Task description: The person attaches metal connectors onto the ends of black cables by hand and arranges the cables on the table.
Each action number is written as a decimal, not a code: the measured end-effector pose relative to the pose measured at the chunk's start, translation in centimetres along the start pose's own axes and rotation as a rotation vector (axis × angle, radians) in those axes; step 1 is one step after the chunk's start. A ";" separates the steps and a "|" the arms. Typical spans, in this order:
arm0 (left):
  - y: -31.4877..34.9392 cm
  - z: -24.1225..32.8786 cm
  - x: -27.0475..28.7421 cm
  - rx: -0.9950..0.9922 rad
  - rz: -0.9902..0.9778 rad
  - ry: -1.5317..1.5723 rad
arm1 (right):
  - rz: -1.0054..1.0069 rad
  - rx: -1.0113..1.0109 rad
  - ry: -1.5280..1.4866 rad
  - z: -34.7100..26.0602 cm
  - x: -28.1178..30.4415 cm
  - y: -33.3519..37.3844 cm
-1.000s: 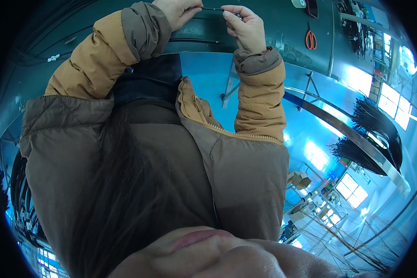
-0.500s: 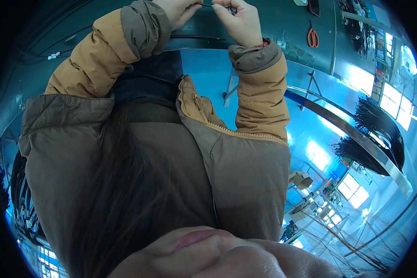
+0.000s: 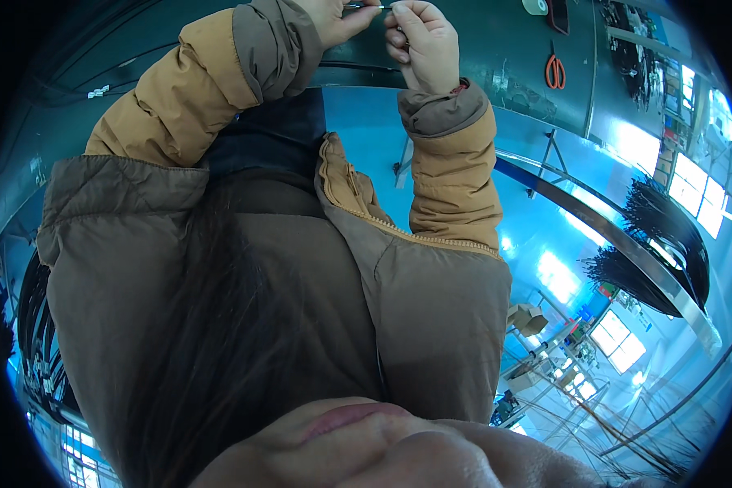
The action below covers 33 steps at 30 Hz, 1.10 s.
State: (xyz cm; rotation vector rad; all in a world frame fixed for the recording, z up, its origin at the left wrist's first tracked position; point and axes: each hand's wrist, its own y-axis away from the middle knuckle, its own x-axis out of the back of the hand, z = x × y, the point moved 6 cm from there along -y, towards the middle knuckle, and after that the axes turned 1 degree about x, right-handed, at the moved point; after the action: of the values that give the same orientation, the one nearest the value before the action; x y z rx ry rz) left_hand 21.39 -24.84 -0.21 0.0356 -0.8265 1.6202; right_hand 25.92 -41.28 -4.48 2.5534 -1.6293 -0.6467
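At the top of the head view, my left hand (image 3: 333, 20) pinches a thin black cable (image 3: 355, 6) between thumb and fingers. A small pale, shiny tip (image 3: 385, 8) shows in the narrow gap between the hands. My right hand (image 3: 429, 45) is closed beside it, thumb and forefinger pinched at that tip and the other fingers curled in. A small glint shows among the right fingers, but what they hold is too small to name. Both hands are above the dark green table (image 3: 496, 49), partly cut by the upper edge.
Orange-handled scissors (image 3: 555, 73) lie right of my hands, with a phone-like dark object (image 3: 558, 15) and a pale roll (image 3: 535, 6) beyond. Black cables (image 3: 130, 61) stretch across the table's left. Bundles of black cables (image 3: 667, 220) hang by a metal rail (image 3: 626, 236) at right.
My left hand has shifted slightly right. My right hand has turned, its fingers curling in, and the gap between the hands has narrowed. The view has moved a little.
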 end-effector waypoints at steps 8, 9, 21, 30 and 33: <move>3.0 -3.3 6.0 0.015 -0.276 -0.249 | 0.106 0.031 0.195 -1.0 1.9 1.1; 3.6 -4.1 8.0 0.016 -0.290 -0.302 | 0.125 0.011 0.232 -0.8 2.9 1.3; 17.5 -16.7 30.4 0.149 -0.414 -0.676 | 0.131 0.009 0.814 -0.2 6.0 0.9; 16.9 -10.6 28.7 0.153 -0.531 -0.592 | -0.103 -0.033 1.095 -1.4 4.9 2.3; 13.3 -12.8 27.9 0.103 -0.486 -0.735 | 0.018 -0.135 0.845 -2.7 5.5 2.6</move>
State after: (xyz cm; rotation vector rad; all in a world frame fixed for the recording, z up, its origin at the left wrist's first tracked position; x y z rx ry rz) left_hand 8.24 5.74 -3.28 0.8807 -1.1714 1.1700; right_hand 26.67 -47.76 -3.08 2.2106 -1.2346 0.3023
